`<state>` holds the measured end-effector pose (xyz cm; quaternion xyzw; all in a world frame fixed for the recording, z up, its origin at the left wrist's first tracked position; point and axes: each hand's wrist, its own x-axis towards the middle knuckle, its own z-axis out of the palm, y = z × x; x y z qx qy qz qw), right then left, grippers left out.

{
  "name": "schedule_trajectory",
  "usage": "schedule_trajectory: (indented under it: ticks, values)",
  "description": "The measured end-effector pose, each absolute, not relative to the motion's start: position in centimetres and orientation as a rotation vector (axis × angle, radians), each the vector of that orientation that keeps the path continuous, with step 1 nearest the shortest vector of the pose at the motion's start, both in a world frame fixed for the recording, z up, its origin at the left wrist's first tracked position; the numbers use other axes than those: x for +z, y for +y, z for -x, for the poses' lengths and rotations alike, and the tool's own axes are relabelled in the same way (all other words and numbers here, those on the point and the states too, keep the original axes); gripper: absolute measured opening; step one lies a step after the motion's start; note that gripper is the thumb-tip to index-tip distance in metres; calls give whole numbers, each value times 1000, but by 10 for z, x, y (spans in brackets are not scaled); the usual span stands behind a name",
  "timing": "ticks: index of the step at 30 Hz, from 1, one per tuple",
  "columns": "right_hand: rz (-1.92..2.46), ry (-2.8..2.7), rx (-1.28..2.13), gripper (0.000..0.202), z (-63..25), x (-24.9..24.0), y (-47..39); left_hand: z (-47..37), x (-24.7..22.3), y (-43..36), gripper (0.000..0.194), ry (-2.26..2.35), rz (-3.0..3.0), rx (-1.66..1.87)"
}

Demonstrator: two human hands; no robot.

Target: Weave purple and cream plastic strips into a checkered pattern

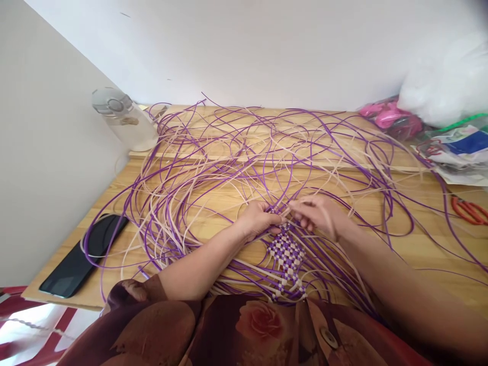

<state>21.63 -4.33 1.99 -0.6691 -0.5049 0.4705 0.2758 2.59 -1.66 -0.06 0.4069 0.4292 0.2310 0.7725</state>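
Note:
A woven piece (286,250) of purple and cream strips in a checked pattern lies on the table close to my body. My left hand (259,219) pinches its far end between thumb and fingers. Just to the right, the fingers of my right hand (314,214) are closed on a cream strip (328,223), which loops back over that hand. Loose purple and cream strips (171,203) fan out from the weave on both sides. The exact crossing of strips between my fingertips is partly hidden.
The long strips tangle across the wooden table (213,223) and its raised back ledge. A black phone (84,256) lies at left, a clear bottle (127,119) behind it. Plastic bags (457,147) and orange-handled pliers or scissors (468,209) are at right. A wall rises behind.

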Motion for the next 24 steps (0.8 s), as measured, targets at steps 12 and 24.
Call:
schedule_trajectory:
  ticks: [12, 24]
  values:
    - [1422, -2151, 375, 19, -199, 93, -112, -26, 3, -14, 13, 963, -794, 479]
    - [1816, -1503, 442, 57, -313, 121, -54, -27, 3, -13, 13, 963, -772, 487]
